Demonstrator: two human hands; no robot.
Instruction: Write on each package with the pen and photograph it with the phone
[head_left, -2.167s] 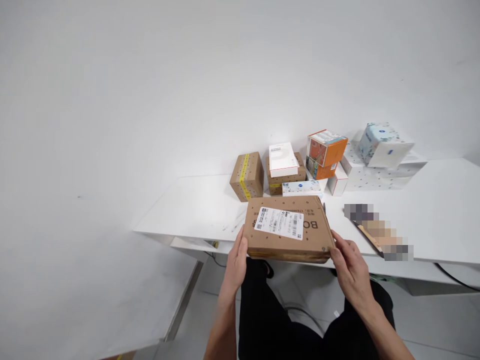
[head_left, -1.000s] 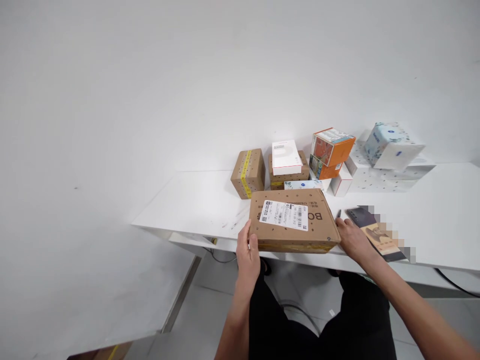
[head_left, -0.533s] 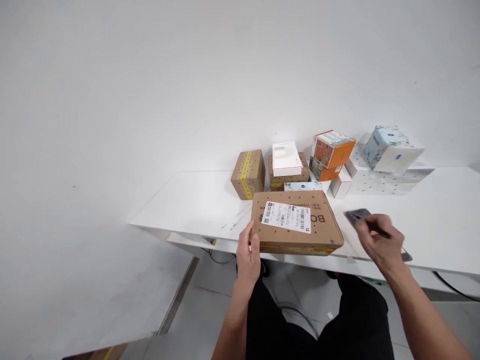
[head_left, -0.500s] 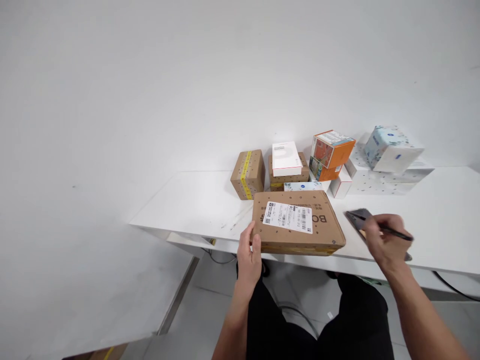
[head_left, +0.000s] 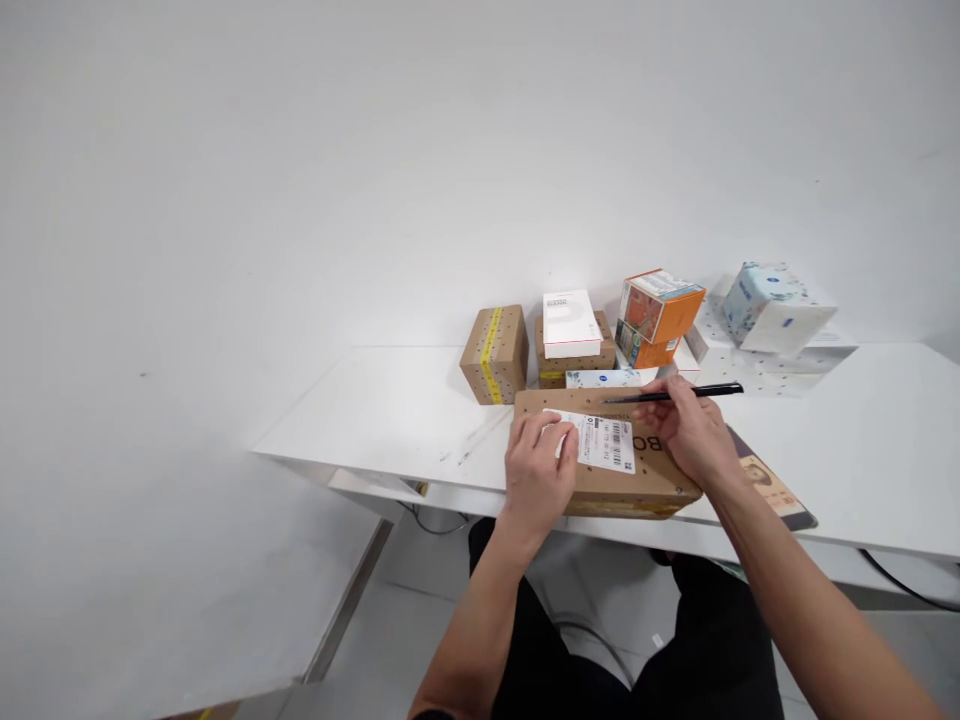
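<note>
A flat brown cardboard parcel (head_left: 645, 475) with a white shipping label (head_left: 606, 441) lies at the near edge of the white table (head_left: 390, 410). My left hand (head_left: 537, 474) rests flat on the parcel's left part, fingers over the label's left end. My right hand (head_left: 688, 432) hovers over the parcel's right part and holds a thin black pen (head_left: 675, 394) level, its tip pointing left above the label.
Behind the parcel stand a brown box with yellow tape (head_left: 495, 352), a white box on a brown box (head_left: 570, 322), orange boxes (head_left: 658, 312) and white tissue packs (head_left: 772, 305). A dark booklet (head_left: 772, 490) lies to the right. A cable (head_left: 907, 590) hangs below the table.
My right hand picked up the pen from the table at the right and brought it over the parcel. My left hand moved from the parcel's left edge onto its top.
</note>
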